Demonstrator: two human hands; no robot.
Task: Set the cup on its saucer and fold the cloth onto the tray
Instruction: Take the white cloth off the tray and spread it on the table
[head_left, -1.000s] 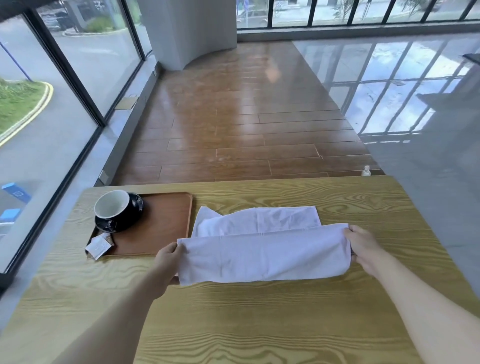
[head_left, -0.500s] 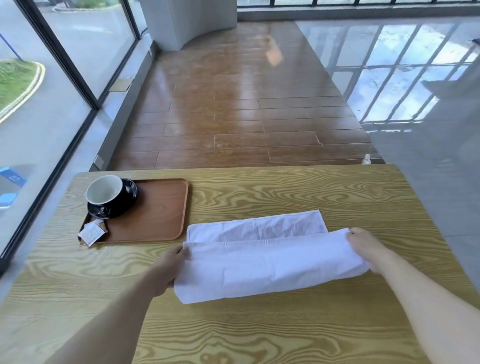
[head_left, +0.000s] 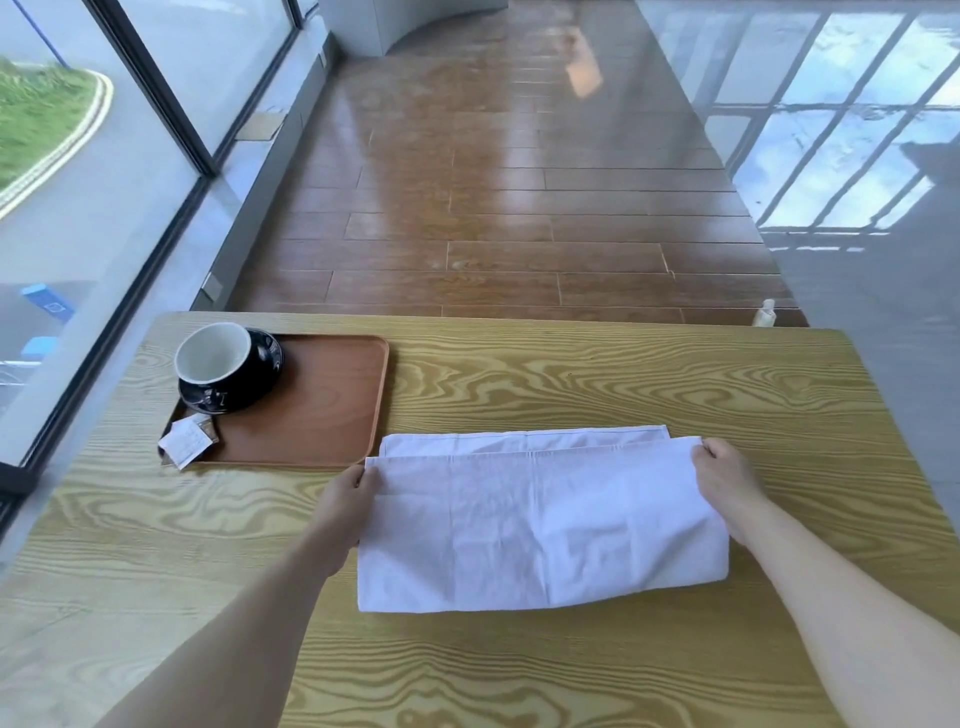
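Since 1 second ago the white cloth (head_left: 540, 525), pinched at both ends by the left hand (head_left: 345, 501) and right hand (head_left: 727, 480), has been drawn toward the table's near edge, its fold flatter, still off the wooden tray (head_left: 332, 415).

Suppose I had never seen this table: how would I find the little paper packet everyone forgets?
Start at the wooden table and go to the brown tray at its far left, by the window. The black cup on its saucer fills the tray's far corner; the packet lies just in front of them, at the near left corner. It is the only small, crumpled white paper there, much smaller than the white cloth.
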